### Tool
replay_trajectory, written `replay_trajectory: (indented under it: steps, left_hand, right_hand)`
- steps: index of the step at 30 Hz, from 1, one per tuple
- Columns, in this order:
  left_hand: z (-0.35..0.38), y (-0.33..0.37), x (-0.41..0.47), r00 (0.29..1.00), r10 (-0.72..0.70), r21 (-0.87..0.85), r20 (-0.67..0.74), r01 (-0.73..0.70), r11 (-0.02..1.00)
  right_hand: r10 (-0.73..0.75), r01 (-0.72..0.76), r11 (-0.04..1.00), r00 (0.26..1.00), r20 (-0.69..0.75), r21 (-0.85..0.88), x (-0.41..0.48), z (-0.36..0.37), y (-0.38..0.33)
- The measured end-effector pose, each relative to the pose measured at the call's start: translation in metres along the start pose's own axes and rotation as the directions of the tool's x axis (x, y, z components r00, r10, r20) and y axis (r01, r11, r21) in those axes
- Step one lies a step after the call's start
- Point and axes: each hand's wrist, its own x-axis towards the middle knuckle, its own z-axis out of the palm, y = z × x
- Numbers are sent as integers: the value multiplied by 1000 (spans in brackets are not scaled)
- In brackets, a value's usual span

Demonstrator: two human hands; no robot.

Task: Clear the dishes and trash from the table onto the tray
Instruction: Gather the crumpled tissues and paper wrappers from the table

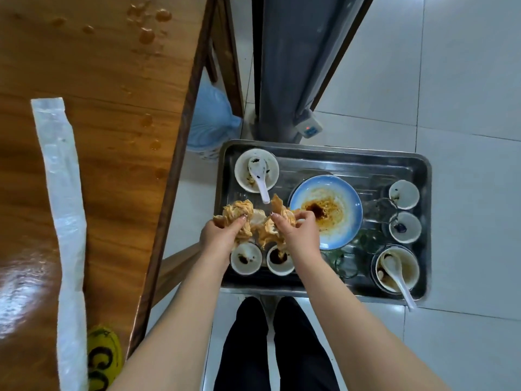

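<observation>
A steel tray (318, 156) sits low beside the wooden table (98, 80). Over its left part, my left hand (221, 235) grips an orange-stained crumpled napkin wad (238, 211), and my right hand (298, 232) grips a second stained wad (279, 214). The tray holds a blue plate (349, 193) smeared with sauce, a white bowl with a spoon (256, 170) at the back left, another bowl with a spoon (397, 269) at the front right, and several small white cups (404, 194). A long clear plastic wrapper (62, 193) lies on the table.
Sauce drops (146, 35) spot the tabletop. A yellow sticker (104, 356) sits at the table's near edge. A blue bag (211, 119) hangs under the table beside a grey post (284, 66). My dark trouser legs (276, 348) stand on white floor tiles.
</observation>
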Motion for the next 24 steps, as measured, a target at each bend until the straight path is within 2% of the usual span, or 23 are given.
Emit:
replay_trajectory:
  steps: [5,9,13,18,21,24]
  left_hand:
    - [5,6,1,991,94,156,-97,-78,985]
    - [11,13,-3,985,127,178,-121,-104,978]
    - [11,14,1,972,201,200,-125,-174,964]
    - [15,12,10,951,300,244,-71,-275,930]
    - [19,9,15,928,370,374,-45,-328,867]
    - [20,5,17,890,453,551,-47,-355,755]
  right_hand:
    - [-13,4,991,997,-73,-131,5,14,7]
    - [-17,-9,984,989,-144,-176,7,20,8]
    - [-91,54,981,977,-191,-188,3,28,6]
    - [-222,192,965,961,-167,-177,3,37,6]
    - [-280,248,944,952,-126,-219,-2,34,14]
    - [-321,275,919,938,-131,-281,-8,30,25]
